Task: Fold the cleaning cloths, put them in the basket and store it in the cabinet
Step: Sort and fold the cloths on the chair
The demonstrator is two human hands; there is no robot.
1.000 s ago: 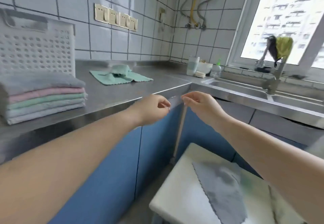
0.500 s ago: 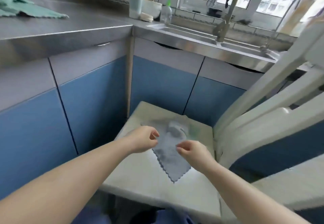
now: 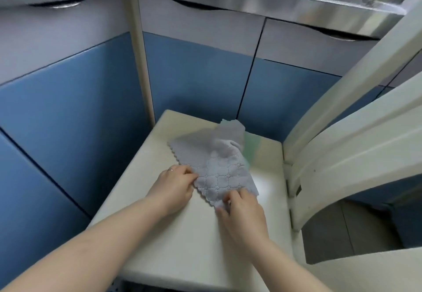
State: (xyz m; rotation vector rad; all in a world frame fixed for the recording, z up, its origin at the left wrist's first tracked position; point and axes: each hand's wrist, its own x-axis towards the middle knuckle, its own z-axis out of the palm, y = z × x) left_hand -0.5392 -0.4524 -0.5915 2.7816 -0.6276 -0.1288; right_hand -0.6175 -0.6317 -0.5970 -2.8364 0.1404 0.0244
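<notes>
Grey quilted microfibre cloth with scalloped edge [image 3: 219, 166] lay on cream chair seat [image 3: 182, 234], far end rumpled over something pale green [image 3: 251, 147]. My left hand [image 3: 173, 186] pinched near-left edge; my right hand [image 3: 242, 209] pinched near corner, both grips clamped on cloth. Step, by my judgement: picking up to fold. Best to lift corners evenly, shake rumple out, match edges before creasing. Basket not in view.

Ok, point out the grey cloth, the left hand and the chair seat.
grey cloth [image 3: 225, 175]: head view, on its quilted middle.
left hand [image 3: 174, 183]: head view, on the back of the hand.
chair seat [image 3: 173, 243]: head view, on its bare near part.
</notes>
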